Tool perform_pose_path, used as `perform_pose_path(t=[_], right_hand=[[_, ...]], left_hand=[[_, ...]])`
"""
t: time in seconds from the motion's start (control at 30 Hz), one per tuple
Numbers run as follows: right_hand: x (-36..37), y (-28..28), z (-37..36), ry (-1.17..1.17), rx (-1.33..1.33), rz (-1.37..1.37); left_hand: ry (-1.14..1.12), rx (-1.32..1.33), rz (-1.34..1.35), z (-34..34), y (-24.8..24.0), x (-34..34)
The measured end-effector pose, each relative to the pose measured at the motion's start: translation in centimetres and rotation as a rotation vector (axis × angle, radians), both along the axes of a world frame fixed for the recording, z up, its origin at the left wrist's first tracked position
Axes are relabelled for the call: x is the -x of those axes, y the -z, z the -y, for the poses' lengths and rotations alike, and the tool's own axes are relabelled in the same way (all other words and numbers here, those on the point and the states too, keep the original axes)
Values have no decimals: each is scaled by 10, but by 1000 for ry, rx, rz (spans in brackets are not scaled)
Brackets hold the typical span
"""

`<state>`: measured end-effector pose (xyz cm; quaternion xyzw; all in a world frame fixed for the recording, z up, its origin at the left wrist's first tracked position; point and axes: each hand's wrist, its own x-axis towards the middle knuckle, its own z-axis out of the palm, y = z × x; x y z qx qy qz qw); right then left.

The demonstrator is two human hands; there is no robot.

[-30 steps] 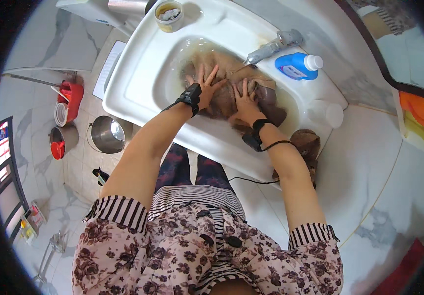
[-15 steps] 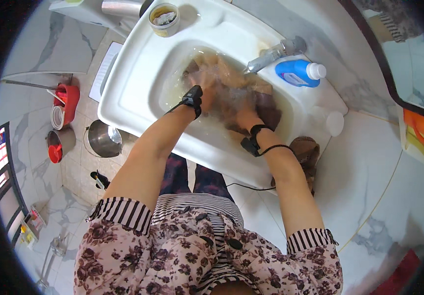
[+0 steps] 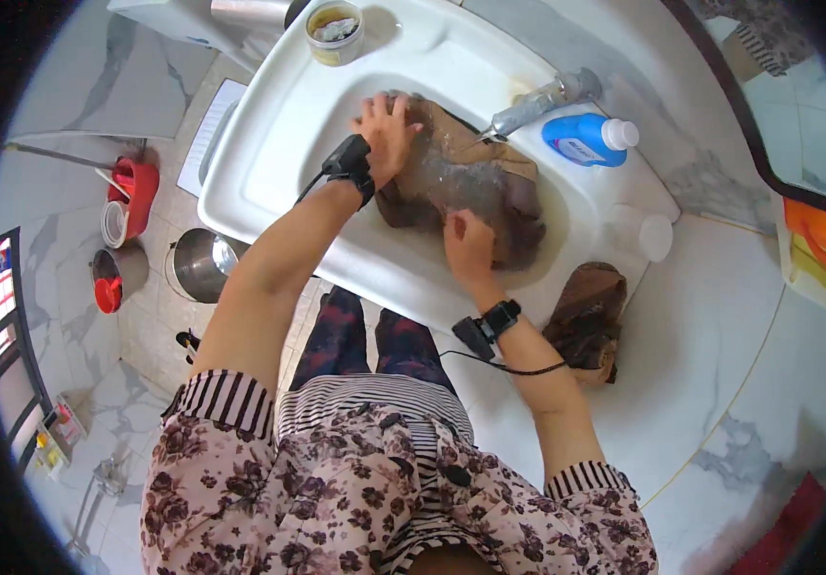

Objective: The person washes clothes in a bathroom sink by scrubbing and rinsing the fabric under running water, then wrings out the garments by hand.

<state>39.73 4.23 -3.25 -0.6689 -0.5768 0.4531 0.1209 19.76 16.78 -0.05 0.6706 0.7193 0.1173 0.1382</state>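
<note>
Brown cloth in sink, under tap. Left hand spread on its far-left end; right hand curled near-side, grip unclear. Best press evenly, keeping it submerged.

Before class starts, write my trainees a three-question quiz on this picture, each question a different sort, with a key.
1. Which hand is spread open at the edge of the cloth?
2. True or false: the blue bottle lies in the water.
3. Where is the open tub? a) on the floor b) on the sink c) in the bucket

Key:
1. The left hand.
2. False; it is beside the tap.
3. b
</note>
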Motion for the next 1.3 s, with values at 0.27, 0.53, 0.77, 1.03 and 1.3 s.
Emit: perform_pose_path(t=[0.27,0.53,0.77,1.03,1.3], right_hand=[[56,-48,-36,861,983,-1302],[4,45,-46,337,241,-1281],[28,38,-48,257,289,-1031],[23,41,-40,458,252,-973],[30,-6,-2,839,733,-1007]], left_hand=[[67,220,356,13,48,-12],[159,125,1125,63,0,-72],[-111,88,877,73,-9,-62],[-92,138,395,35,-2,-32],[532,157,-583,27,23,23]])
